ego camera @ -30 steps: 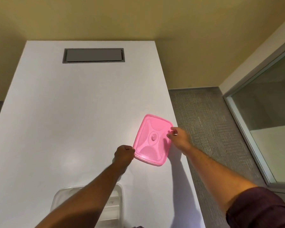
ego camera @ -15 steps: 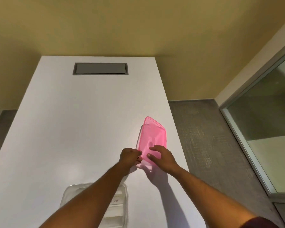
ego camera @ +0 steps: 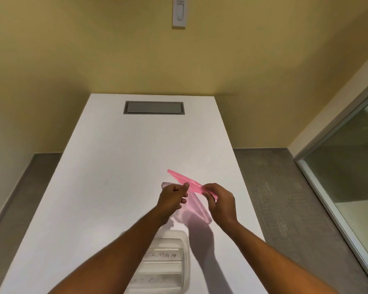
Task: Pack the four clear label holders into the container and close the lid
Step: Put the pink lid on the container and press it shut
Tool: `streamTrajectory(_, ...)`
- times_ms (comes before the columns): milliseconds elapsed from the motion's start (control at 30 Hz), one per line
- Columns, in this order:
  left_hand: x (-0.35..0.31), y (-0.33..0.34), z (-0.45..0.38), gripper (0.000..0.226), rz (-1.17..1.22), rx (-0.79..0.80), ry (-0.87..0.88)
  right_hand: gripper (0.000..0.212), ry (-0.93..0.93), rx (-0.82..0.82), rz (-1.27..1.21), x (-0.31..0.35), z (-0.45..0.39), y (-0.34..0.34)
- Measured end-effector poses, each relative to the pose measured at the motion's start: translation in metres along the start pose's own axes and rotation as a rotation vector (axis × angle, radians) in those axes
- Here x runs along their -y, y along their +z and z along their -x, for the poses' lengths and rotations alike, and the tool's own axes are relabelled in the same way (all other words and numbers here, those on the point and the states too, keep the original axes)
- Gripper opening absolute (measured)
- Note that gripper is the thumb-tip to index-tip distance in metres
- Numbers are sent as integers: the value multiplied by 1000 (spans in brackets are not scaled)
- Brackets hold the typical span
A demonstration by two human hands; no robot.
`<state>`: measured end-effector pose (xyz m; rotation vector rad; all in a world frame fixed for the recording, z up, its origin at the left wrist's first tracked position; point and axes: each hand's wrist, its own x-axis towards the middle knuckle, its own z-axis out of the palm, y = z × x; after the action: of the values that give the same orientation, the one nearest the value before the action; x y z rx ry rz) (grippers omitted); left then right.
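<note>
White desk [ego camera: 106, 187] runs long toward the wall; grey recessed panel [ego camera: 153, 107] set in its far end; clear container [ego camera: 170, 262] sits open at the near edge, label holders [ego camera: 162, 255] inside.

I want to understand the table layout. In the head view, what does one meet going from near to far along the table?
Clear container with label holders → left hand and right hand gripping the pink lid → gray recessed panel → wall switch.
</note>
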<state>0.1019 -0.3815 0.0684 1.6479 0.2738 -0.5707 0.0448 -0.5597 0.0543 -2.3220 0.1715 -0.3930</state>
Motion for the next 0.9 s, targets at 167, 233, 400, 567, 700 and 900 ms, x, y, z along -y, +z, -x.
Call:
streamTrajectory(167, 13, -56, 10, 36, -58, -169, 28, 16, 50, -68, -145, 29, 5, 1)
streamTrajectory(233, 18, -79, 14, 38, -70, -246, 37, 13, 106, -70, -264, 40, 8, 3)
streamTrajectory(400, 26, -122, 25, 43, -68, -353, 92, 12, 318, -13, -634, 64, 16, 8)
streamTrajectory(567, 38, -148, 40, 34, -24, -358, 88, 14, 534, 50, -869, 81, 32, 21)
streamTrajectory(700, 55, -164, 53, 19, -44, -416, 128, 15, 705, 51, -901, 81, 43, 30)
streamTrajectory(900, 93, -177, 64, 21, -291, -345, 180, 24, 813, 118, -707, 75, 77, 52)
